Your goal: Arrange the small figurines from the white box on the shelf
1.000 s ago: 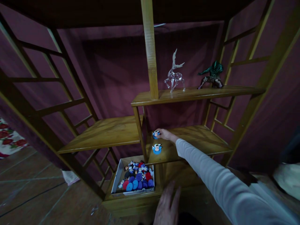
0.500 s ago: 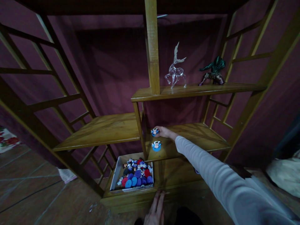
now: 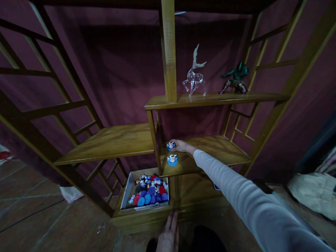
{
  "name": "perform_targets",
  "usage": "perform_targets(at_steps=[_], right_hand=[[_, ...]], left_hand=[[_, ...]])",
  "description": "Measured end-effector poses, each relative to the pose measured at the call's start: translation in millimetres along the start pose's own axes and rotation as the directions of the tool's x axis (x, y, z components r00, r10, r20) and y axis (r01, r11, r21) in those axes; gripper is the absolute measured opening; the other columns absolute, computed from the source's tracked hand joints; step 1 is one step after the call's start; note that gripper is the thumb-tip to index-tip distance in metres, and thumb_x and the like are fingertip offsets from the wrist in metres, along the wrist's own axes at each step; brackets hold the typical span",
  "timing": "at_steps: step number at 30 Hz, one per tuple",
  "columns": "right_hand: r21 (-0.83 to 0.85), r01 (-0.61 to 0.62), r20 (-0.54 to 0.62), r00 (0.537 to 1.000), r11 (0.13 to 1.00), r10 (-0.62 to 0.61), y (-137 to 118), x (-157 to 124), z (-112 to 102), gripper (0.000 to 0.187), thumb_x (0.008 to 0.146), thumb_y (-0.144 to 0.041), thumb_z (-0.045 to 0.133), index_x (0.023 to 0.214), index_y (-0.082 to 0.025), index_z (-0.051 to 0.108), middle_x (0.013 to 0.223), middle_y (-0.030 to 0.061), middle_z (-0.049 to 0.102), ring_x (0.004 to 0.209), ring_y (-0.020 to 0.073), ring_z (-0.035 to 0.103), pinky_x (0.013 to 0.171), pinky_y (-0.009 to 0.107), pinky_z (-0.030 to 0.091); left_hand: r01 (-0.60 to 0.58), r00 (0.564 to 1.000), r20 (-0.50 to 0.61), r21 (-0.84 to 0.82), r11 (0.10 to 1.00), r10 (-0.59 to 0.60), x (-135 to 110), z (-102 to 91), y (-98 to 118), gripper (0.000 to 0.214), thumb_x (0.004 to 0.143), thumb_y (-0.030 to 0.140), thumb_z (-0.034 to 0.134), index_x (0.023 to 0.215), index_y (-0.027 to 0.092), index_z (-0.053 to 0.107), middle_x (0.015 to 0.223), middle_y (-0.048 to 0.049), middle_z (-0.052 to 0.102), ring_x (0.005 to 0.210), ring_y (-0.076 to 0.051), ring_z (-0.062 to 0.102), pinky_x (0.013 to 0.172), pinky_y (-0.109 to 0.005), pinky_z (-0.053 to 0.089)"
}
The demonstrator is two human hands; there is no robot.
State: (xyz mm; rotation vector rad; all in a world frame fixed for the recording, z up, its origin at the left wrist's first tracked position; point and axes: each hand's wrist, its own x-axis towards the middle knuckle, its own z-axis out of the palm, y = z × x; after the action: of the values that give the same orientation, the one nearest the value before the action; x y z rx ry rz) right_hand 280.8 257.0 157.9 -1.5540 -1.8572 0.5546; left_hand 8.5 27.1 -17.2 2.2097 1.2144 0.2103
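My right hand (image 3: 181, 145) reaches onto the middle right shelf (image 3: 210, 150). Its fingers are closed on a small cartoon figurine (image 3: 170, 146) with a round blue base, at the shelf's left side. Just in front of it stands a similar figurine (image 3: 172, 160) on a blue base, apart from my fingers. My left hand (image 3: 168, 233) is low in front, fingers stretched out and together, their tips at the front edge of the bottom shelf (image 3: 189, 207); nothing is in it. A shallow white box (image 3: 125, 190) of loose figurines and purple, blue and red discs stands on the bottom shelf.
Above my right hand, a clear glass deer (image 3: 194, 78) and a dark green crouching figure (image 3: 236, 77) stand on the upper shelf (image 3: 217, 100). A wooden upright (image 3: 154, 140) separates the left shelf (image 3: 118, 141) from the right one. A pale bundle (image 3: 312, 192) lies at right.
The view has shifted slightly, so everything sits a little further left and up. My right hand remains at the rear figurine, and my left hand stays by the bottom edge.
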Motion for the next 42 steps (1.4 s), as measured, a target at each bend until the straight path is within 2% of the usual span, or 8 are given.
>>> perform_targets(at_steps=[6, 12, 19, 29, 42], right_hand=[[0.134, 0.043, -0.015, 0.999, 0.990, -0.041, 2.5, -1.3, 1.9, 0.047, 0.058, -0.013, 0.077, 0.101, -0.021, 0.061, 0.088, -0.0005, 0.068, 0.082, 0.0161, 0.062, 0.078, 0.025, 0.046], [0.095, -0.010, -0.031, 0.999, 0.995, 0.013, 2.8, -2.7, 2.5, 0.050, 0.057, -0.015, 0.078, 0.103, -0.021, 0.061, 0.089, -0.0011, 0.067, 0.083, 0.0152, 0.062, 0.079, 0.025, 0.046], [0.171, -0.026, 0.008, 1.000, 0.985, 0.026, 2.0, -1.7, 1.1, 0.054, 0.056, -0.011, 0.077, 0.106, -0.020, 0.060, 0.092, -0.0009, 0.068, 0.085, 0.0142, 0.062, 0.081, 0.025, 0.047], [0.403, -0.032, 0.018, 0.999, 0.915, 0.027, 1.8, -5.0, 5.5, 0.059, 0.054, -0.002, 0.073, 0.109, -0.017, 0.058, 0.095, 0.0019, 0.068, 0.088, 0.0149, 0.063, 0.088, 0.029, 0.047], [0.341, -0.062, -0.041, 0.996, 0.938, 0.080, -5.9, -12.6, 8.5, 0.055, 0.057, -0.008, 0.075, 0.108, -0.019, 0.058, 0.091, -0.0002, 0.068, 0.088, 0.0154, 0.062, 0.088, 0.030, 0.046]], left_hand=[[0.022, 1.000, 0.003, 0.092, 0.995, -0.023, -1.4, -0.4, 4.0, 0.056, 0.087, 0.014, 0.024, 0.143, 0.021, 0.022, 0.149, -0.0050, 0.025, 0.127, -0.016, 0.040, 0.101, -0.025, 0.036], [-0.017, 1.000, 0.018, 0.142, 0.990, 0.015, -3.3, -1.2, 7.1, 0.058, 0.086, 0.009, 0.024, 0.142, 0.020, 0.023, 0.149, -0.0057, 0.022, 0.128, -0.016, 0.039, 0.103, -0.025, 0.033], [0.007, 0.999, 0.034, 0.166, 0.986, -0.013, -6.1, -1.6, 10.2, 0.059, 0.086, 0.009, 0.023, 0.143, 0.022, 0.020, 0.150, -0.0045, 0.023, 0.127, -0.016, 0.040, 0.103, -0.028, 0.033], [-0.003, 0.999, 0.046, 0.147, 0.989, -0.004, -6.5, -6.5, 13.1, 0.059, 0.085, 0.010, 0.026, 0.143, 0.021, 0.020, 0.149, -0.0054, 0.023, 0.127, -0.016, 0.040, 0.104, -0.027, 0.032], [-0.053, 0.999, -0.002, 0.159, 0.986, 0.054, -11.1, -4.9, 9.0, 0.057, 0.087, 0.015, 0.024, 0.143, 0.019, 0.019, 0.149, -0.0073, 0.022, 0.125, -0.018, 0.043, 0.102, -0.029, 0.035]])
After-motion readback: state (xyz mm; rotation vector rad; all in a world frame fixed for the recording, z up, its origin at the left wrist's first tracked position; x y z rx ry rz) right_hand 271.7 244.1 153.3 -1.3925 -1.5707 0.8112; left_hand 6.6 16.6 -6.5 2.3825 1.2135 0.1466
